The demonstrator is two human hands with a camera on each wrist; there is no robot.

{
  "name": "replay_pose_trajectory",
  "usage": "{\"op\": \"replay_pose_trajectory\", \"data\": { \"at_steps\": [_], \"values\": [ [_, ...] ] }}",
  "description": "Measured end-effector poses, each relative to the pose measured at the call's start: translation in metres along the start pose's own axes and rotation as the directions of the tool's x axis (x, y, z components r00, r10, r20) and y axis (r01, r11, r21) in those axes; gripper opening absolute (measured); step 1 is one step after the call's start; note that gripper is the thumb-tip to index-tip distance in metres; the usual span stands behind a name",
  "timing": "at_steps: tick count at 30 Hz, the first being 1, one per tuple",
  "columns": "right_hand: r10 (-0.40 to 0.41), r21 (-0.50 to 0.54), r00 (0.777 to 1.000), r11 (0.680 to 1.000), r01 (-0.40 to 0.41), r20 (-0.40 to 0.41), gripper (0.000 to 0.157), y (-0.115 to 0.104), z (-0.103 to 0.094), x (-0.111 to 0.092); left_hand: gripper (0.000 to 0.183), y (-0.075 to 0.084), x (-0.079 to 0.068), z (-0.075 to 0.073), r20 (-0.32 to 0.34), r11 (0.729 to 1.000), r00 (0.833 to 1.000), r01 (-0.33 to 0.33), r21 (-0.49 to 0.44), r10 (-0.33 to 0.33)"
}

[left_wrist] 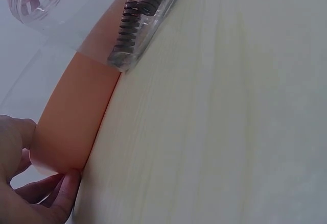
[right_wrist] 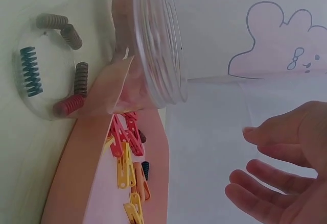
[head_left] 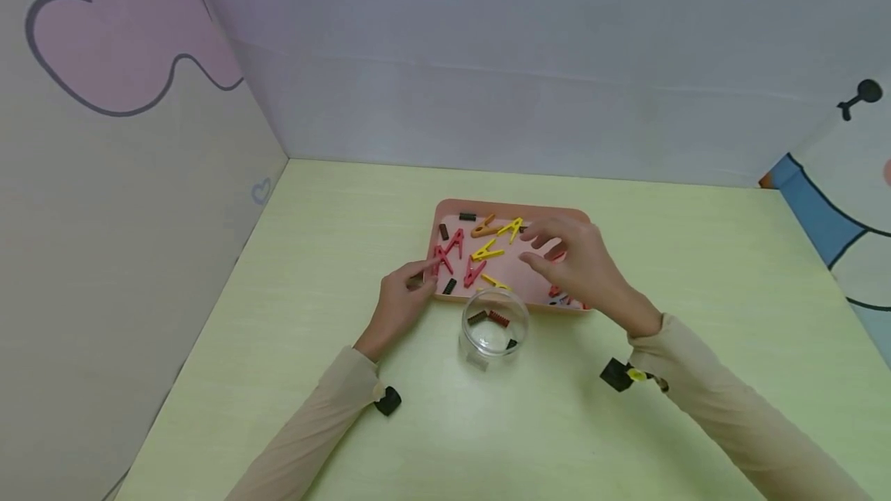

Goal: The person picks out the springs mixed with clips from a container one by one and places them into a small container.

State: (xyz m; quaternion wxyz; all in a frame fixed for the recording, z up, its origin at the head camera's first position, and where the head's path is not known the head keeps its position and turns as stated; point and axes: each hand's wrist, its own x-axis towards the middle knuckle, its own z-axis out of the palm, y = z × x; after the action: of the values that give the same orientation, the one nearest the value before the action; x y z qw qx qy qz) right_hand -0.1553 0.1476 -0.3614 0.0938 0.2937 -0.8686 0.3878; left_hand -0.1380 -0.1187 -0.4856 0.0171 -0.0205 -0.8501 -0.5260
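A pink tray (head_left: 518, 207) lies on the table and holds red, yellow and orange plastic clips, such as a yellow clip (head_left: 486, 251), plus small dark coil springs. My left hand (head_left: 404, 301) grips the tray's near left corner, its fingers at the rim and outer wall in the left wrist view. Over the tray's right part hovers my right hand (head_left: 576, 260), fingers spread and loosely bent, holding nothing. Just in front of the tray stands a clear round jar (head_left: 495, 352) without a lid. Several springs lie at its bottom, among them a red spring (right_wrist: 68, 105) and a blue-green spring (right_wrist: 31, 71).
The pale wood-grain table (head_left: 334, 215) meets a plain wall (head_left: 522, 99) at the back and a patterned wall (head_left: 174, 176) on the left. The jar stands close to the tray's near wall, between my forearms.
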Motion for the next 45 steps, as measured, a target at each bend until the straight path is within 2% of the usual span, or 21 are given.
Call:
{"op": "replay_pose_trajectory", "data": {
  "at_steps": [19,31,38,45],
  "values": [
    [0.153,-0.050,0.988,0.987,-0.153,0.011,0.020,0.023,0.001,0.003,0.033,0.003,0.001,0.003,0.010,1.000,1.000,-0.017,-0.025,0.018],
    [0.203,-0.078,0.979,0.976,-0.203,-0.005,0.016,0.042,0.010,0.008,0.034,0.005,0.001,0.003,0.014,1.000,1.000,-0.011,-0.023,0.012],
    [0.258,-0.108,0.966,0.960,-0.257,0.003,0.016,0.051,0.016,0.014,0.034,0.006,-0.001,0.003,0.016,1.000,1.000,-0.006,-0.026,0.006],
    [0.350,-0.151,0.937,0.927,-0.344,0.015,0.020,0.059,0.020,0.019,0.034,0.004,-0.001,0.005,0.016,1.000,1.000,-0.018,-0.021,0.018]
  ]
}}
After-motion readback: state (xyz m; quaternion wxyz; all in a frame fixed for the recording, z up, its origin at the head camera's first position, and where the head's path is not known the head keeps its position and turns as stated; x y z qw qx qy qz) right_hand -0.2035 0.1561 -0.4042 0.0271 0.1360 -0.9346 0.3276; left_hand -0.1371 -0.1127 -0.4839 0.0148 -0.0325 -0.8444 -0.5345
